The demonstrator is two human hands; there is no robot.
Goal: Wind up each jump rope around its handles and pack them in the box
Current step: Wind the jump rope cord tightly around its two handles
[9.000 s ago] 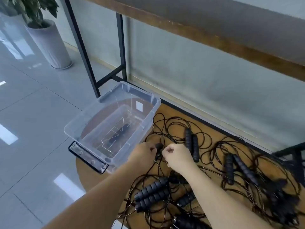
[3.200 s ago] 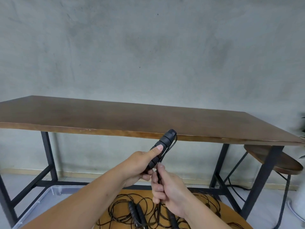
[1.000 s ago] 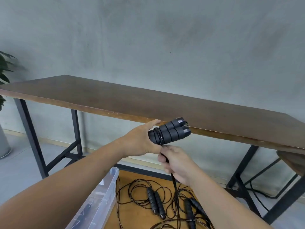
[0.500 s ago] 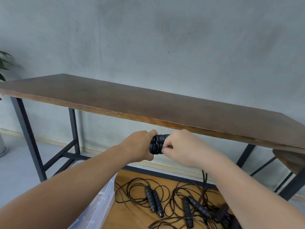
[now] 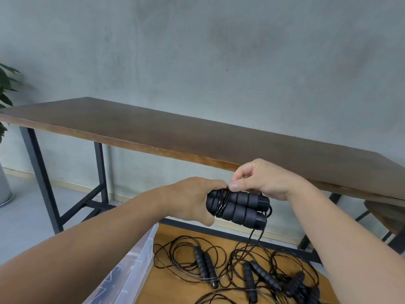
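Left hand [image 5: 192, 200] grips paired black foam handles [image 5: 240, 206] held horizontal, w/ several cord turns round them. Right hand [image 5: 265, 179] pinches cord [image 5: 221, 201] at top of the pair. Loose cord end hangs toward tangled jump ropes [image 5: 252, 275] on wooden bench [image 5: 175, 290]. Clear plastic box [image 5: 133, 268] lies lower left, beside them.

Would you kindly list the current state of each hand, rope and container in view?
Left hand: grips the paired handles.
Right hand: pinches the cord at the wraps.
Held jump rope: partly wound, cord trailing down.
Loose jump ropes: unwound, tangled on the round table.
Clear box: open, contents unclear.
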